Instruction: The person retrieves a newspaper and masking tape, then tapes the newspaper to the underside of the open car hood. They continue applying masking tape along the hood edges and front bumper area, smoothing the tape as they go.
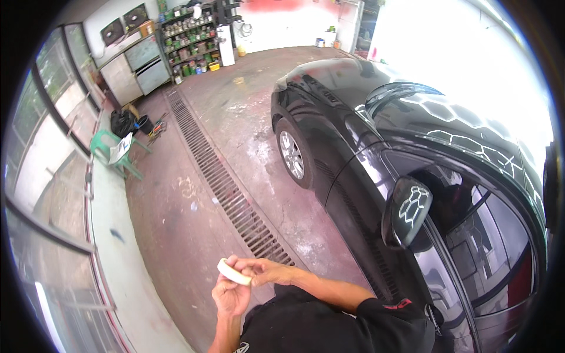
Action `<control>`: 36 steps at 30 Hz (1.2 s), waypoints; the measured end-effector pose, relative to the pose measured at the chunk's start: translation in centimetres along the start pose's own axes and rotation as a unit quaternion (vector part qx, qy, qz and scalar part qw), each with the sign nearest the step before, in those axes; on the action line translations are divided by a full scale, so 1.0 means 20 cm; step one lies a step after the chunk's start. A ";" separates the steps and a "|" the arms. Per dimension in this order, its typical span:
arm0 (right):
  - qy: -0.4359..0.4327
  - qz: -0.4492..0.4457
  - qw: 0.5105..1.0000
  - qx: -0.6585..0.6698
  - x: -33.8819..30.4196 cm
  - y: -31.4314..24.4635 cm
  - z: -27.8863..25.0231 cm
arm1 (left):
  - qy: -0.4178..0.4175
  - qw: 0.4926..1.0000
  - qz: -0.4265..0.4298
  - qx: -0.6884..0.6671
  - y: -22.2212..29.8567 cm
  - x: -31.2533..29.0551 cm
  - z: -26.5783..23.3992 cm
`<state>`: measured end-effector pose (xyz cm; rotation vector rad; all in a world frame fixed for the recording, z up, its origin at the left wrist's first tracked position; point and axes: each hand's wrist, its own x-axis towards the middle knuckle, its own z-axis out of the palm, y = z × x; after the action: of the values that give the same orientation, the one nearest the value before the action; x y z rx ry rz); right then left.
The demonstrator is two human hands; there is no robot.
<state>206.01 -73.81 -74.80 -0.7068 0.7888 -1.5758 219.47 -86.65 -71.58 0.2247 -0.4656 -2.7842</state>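
A roll of pale cream masking tape (233, 273) is held up in front of my body at the lower middle of the view. My left hand (231, 299) grips it from below, its fingers curled round the ring. From the right, my right hand (272, 272) reaches across with bent fingers closed on the near edge of the same roll. Its fingertips partly hide one another, so whether a loose tape end is between them cannot be made out. To my right stands a black car (365, 194), apart from both hands.
The car's side mirror (407, 213) juts out on my right. A metal floor grating (218, 176) runs away from me. On the left are a green plastic chair (115, 152) and a black bag (123, 123). Shelves of cans (191, 44) and a metal cabinet (122, 80) stand at the back.
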 end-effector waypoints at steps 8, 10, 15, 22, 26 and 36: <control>-0.071 0.039 0.987 -0.136 0.98 -0.71 -0.61 | -0.137 0.950 -0.046 0.276 0.59 1.28 0.17; -0.003 0.018 0.988 -0.154 1.23 -0.79 -0.79 | -0.159 0.946 -0.075 0.274 0.71 1.68 0.11; 0.082 0.100 0.977 -0.169 1.96 -1.17 -1.30 | -0.112 0.983 -0.072 0.124 0.98 2.78 0.05; -0.058 0.169 0.946 -0.270 2.84 -1.68 -1.94 | -0.013 0.949 -0.155 0.273 1.10 4.29 0.20; 0.111 0.073 0.964 -0.231 3.05 -2.01 -2.63 | 0.000 0.911 -0.222 0.347 1.29 5.04 0.03; 0.513 0.105 0.848 -0.083 3.26 -2.69 -4.46 | 0.299 0.778 -0.205 0.513 1.74 6.42 -1.06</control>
<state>94.13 -124.16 -82.85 0.1959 1.7289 -1.6414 112.58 -165.90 -92.63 1.5264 -1.8532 -2.2398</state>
